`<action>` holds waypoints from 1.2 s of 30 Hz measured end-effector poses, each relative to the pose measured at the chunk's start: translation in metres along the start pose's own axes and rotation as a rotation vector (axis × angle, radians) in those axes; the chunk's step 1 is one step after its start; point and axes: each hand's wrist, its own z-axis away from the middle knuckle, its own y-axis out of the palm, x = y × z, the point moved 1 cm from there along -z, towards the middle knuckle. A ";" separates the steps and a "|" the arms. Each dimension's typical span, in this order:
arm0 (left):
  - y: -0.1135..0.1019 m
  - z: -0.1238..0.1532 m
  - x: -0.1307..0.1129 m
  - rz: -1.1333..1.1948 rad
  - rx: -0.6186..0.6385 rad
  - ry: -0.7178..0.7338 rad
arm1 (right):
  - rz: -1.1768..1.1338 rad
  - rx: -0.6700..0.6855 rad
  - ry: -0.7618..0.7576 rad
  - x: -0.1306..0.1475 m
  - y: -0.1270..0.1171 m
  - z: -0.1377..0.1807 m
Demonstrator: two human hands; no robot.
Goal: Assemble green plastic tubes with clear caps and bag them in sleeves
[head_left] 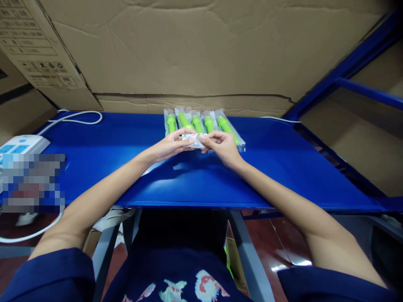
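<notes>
My left hand (pixel 170 145) and my right hand (pixel 225 147) meet above the middle of the blue table. Between them they pinch a strip of clear plastic bag (pixel 197 141), thumbs on top. Whether a green item lies inside that bag is hidden by my fingers. Just beyond my hands, several bright green, round-headed stick-like items lie side by side in clear bags. The leftmost bagged green item (pixel 171 122) is apart from my fingers; the rightmost bagged green item (pixel 226 125) is partly covered by my right hand.
Cardboard sheets (pixel 201 50) stand behind the blue table (pixel 277 167). At left are a white power strip (pixel 23 144), its white cable (pixel 78 117) and a blurred-out object (pixel 33 182). A blue metal frame (pixel 340 69) rises on the right.
</notes>
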 end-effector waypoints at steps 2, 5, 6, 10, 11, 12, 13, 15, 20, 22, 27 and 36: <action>0.000 0.000 0.000 0.005 0.031 -0.001 | -0.015 -0.013 0.043 0.003 0.000 0.000; -0.001 -0.001 0.001 -0.016 0.032 0.021 | -0.044 0.001 0.097 0.006 0.001 0.001; -0.002 -0.002 0.002 -0.030 0.024 0.028 | -0.062 0.012 0.114 0.006 0.001 0.001; -0.003 -0.003 0.005 -0.074 -0.001 0.046 | -0.146 0.057 0.171 0.004 0.001 0.002; -0.003 -0.003 0.006 -0.076 -0.003 0.049 | -0.163 0.063 0.185 0.003 0.001 0.002; -0.003 -0.004 0.007 -0.076 -0.004 0.052 | -0.179 0.062 0.200 0.002 0.000 0.001; -0.003 -0.004 0.008 -0.073 -0.005 0.056 | -0.196 0.060 0.215 0.001 0.000 0.001; -0.004 -0.004 0.010 -0.065 -0.007 0.058 | -0.229 0.069 0.256 -0.001 -0.001 0.001; -0.007 -0.005 0.011 -0.055 -0.013 0.026 | -0.257 0.160 0.353 -0.007 -0.003 0.000; -0.007 -0.005 0.009 -0.065 -0.032 0.021 | -0.236 0.201 0.335 -0.010 -0.004 -0.001; -0.005 -0.004 0.001 -0.206 -0.001 0.097 | -0.179 0.250 0.230 -0.013 -0.005 -0.002; -0.007 -0.001 -0.009 -0.611 0.016 0.225 | -0.080 0.145 0.035 -0.009 -0.006 -0.001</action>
